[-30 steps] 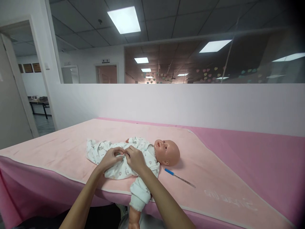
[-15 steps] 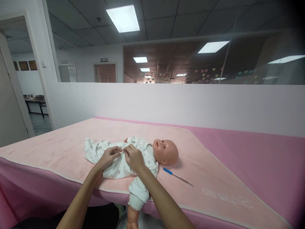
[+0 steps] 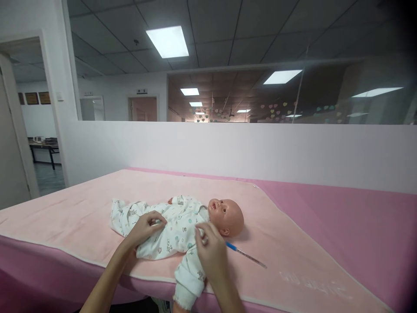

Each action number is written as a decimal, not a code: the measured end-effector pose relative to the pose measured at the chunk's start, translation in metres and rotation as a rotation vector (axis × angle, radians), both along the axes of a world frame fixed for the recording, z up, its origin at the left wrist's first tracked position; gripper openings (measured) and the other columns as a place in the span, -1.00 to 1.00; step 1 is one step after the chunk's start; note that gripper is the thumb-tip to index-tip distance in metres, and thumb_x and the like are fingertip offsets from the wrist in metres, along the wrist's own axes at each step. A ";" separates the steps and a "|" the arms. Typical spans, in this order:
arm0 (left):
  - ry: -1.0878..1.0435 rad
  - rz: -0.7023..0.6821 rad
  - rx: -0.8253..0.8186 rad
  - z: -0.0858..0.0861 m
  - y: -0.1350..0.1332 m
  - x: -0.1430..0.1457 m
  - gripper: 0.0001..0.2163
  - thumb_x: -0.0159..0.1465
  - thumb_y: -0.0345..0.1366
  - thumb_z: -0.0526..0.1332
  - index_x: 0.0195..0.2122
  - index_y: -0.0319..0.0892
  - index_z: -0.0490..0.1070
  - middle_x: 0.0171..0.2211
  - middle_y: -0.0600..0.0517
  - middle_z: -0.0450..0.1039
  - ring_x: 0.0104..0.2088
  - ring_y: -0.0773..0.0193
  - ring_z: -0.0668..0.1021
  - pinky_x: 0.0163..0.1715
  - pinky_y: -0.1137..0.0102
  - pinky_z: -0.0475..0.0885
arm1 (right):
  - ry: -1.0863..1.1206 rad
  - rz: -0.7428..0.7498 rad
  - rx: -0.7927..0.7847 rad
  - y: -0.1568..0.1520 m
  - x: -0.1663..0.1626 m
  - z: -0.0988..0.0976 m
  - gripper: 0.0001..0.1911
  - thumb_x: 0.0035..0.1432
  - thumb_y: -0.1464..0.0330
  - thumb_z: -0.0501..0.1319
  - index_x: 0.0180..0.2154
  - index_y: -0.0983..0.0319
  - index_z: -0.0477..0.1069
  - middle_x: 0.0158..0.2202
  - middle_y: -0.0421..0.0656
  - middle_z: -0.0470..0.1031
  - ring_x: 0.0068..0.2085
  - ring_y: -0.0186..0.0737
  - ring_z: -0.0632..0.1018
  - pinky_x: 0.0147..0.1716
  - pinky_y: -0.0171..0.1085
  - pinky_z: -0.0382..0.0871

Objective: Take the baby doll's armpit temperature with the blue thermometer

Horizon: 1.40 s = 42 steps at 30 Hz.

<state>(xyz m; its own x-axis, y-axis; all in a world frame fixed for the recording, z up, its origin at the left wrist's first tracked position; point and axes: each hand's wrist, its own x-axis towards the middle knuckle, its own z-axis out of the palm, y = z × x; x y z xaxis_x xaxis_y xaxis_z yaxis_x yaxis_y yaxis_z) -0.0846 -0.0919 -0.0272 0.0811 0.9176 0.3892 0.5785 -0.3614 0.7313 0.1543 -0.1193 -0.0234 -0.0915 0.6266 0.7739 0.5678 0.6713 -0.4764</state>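
A baby doll [image 3: 228, 216] lies on its back, head to the right, in a white printed baby outfit [image 3: 177, 228]. My left hand [image 3: 146, 228] rests at the outfit's middle, its thumb and fingertips pinched together on the cloth. Over the doll's chest and near shoulder is my right hand [image 3: 213, 252], fingers loosely curved, with a gap between thumb and fingers and nothing visible in them. The near sleeve [image 3: 189, 276] hangs over the table edge. My right hand hides part of the shoulder.
A pen with a blue cap [image 3: 246, 256] lies beside the doll's head. Under the doll spreads a peach blanket [image 3: 286, 243] over a pink tablecloth [image 3: 365, 221]. A white half wall [image 3: 260, 150] with glass above stands behind the table.
My right hand has left the outfit's middle beside my left hand and moved right, toward the doll's shoulder. The left hand stays at the middle. The view has tilted up slightly.
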 end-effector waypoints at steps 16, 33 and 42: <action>0.290 -0.191 -0.149 0.050 0.021 -0.023 -0.89 -0.04 -0.24 0.24 -0.50 -0.08 0.54 -0.50 0.04 0.51 -0.50 0.28 0.45 -0.54 0.51 0.24 | -0.404 -0.506 -0.428 -0.029 0.159 -0.024 -0.78 0.09 0.34 0.05 -0.40 0.21 0.46 -0.26 -0.10 0.51 -0.17 -0.09 0.47 -0.17 -0.20 0.23; -0.385 -0.059 -0.097 0.013 0.073 0.054 -0.65 0.03 -0.12 0.20 -0.27 -0.29 0.45 -0.42 -0.03 0.44 -0.59 0.45 0.30 -0.59 0.53 0.22 | -0.433 -0.749 -0.355 0.001 0.139 0.034 -0.60 0.17 0.28 -0.08 -0.67 0.23 0.16 -0.67 -0.18 0.28 -0.62 -0.36 0.14 -0.57 -0.34 -0.13; -0.358 -0.052 -0.067 0.010 0.073 0.052 -0.67 0.02 -0.12 0.20 -0.30 -0.27 0.48 -0.43 -0.04 0.46 -0.47 0.33 0.42 -0.54 0.51 0.25 | -0.318 -0.479 -0.430 0.027 0.126 0.030 -0.53 0.12 0.16 -0.02 -0.74 0.22 0.03 -0.72 -0.28 0.05 -0.63 -0.38 0.10 -0.61 -0.37 -0.12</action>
<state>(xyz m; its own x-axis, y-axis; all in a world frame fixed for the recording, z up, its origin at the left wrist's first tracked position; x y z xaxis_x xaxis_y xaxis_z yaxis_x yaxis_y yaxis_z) -0.0324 -0.0185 -0.0174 -0.0018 0.9402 0.3405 0.2639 -0.3280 0.9071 0.2807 -0.0919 0.0062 0.0904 0.8980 0.4307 0.9084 0.1029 -0.4053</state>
